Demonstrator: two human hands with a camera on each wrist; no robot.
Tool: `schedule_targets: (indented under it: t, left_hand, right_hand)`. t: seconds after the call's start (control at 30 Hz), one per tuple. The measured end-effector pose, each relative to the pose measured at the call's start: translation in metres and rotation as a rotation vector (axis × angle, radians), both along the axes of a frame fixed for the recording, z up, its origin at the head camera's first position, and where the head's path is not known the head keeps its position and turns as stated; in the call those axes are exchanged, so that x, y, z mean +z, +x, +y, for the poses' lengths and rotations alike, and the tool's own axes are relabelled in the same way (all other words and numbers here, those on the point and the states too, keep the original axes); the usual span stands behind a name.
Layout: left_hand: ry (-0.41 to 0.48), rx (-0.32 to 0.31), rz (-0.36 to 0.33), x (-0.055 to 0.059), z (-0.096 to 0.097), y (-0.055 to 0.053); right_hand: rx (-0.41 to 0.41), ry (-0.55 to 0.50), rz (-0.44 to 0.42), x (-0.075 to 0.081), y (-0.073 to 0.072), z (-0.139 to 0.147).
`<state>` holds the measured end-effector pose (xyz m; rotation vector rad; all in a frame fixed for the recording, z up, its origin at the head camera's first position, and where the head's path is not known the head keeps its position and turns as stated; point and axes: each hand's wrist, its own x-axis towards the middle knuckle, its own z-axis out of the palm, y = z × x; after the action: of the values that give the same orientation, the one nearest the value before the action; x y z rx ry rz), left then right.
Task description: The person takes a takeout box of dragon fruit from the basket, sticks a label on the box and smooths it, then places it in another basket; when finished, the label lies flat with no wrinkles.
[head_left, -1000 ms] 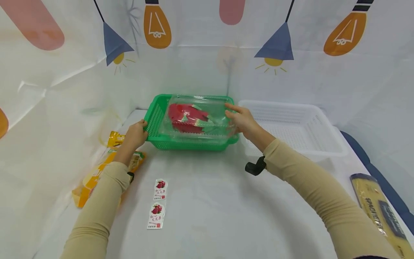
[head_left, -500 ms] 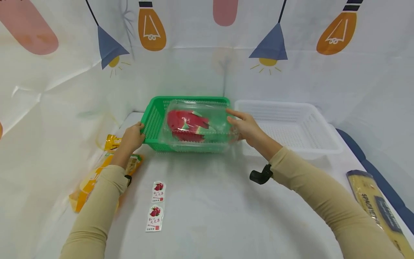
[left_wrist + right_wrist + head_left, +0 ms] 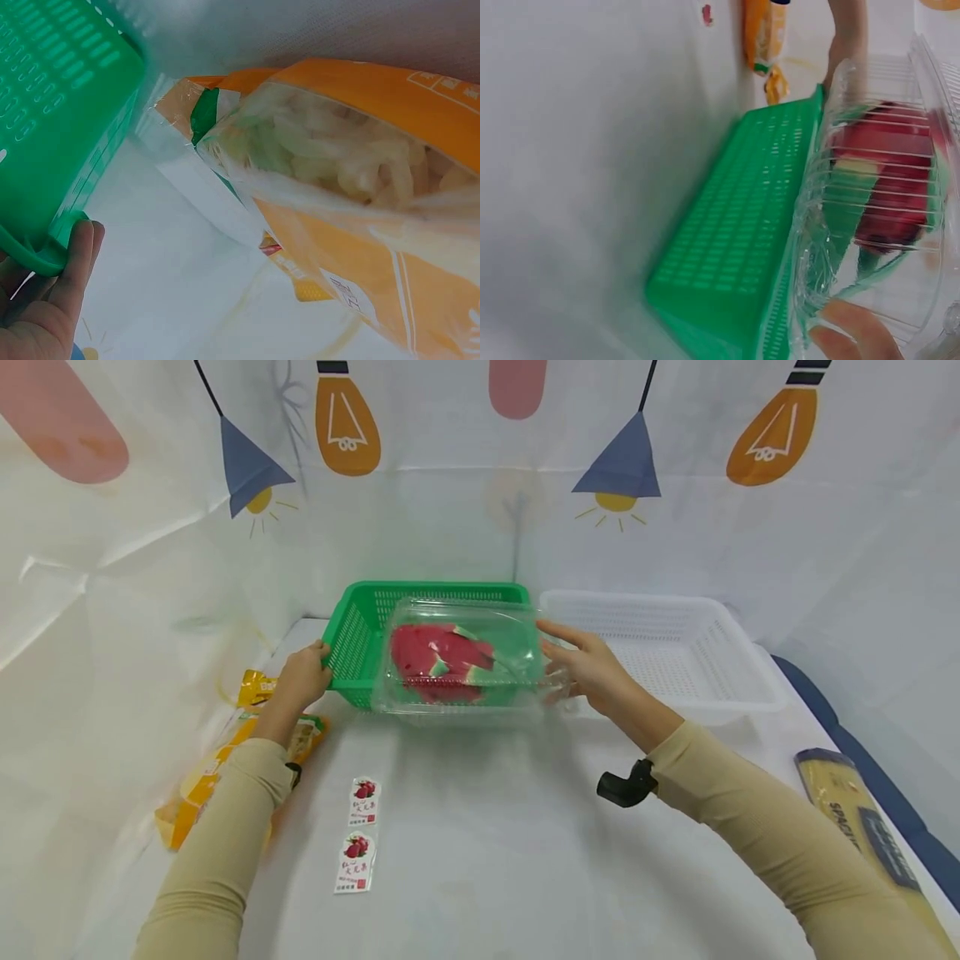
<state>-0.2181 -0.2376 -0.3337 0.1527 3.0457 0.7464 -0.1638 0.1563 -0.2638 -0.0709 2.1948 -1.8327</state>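
Observation:
A clear plastic clamshell box [image 3: 510,647] with a red dragon fruit [image 3: 438,662] inside overlaps the front of the green basket [image 3: 352,635]. My right hand [image 3: 588,668] grips the box by its right end, thumb and fingers on either side. In the right wrist view the box [image 3: 885,285] shows at the basket's rim, with my fingertips [image 3: 855,330] on its near end. My left hand [image 3: 303,675] holds the green basket's left rim; the left wrist view shows its fingers [image 3: 79,259] curled over that rim.
A white basket [image 3: 667,706] stands right of the green one. An orange snack bag [image 3: 337,172] lies left, beside a small yellow packet [image 3: 255,687]. Two dragon-fruit stickers [image 3: 356,862] lie on the table [image 3: 510,843]. A spaghetti pack [image 3: 862,818] is at the right edge.
My right hand has drawn the box with the dragon fruit toward me and slightly right, partly past the basket's front rim. My left hand keeps its hold on the basket.

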Motion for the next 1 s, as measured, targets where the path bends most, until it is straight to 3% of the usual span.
schedule_targets:
  t: [0.27, 1.0]
  left_hand:
    - [-0.012, -0.009, -0.008, 0.003, 0.000, -0.001]
    - [-0.012, -0.015, -0.007, -0.001, -0.002, -0.004]
  right_hand:
    - [0.014, 0.020, 0.022, 0.000, 0.020, 0.012]
    - [0.000, -0.001, 0.033, -0.024, 0.067, 0.032]
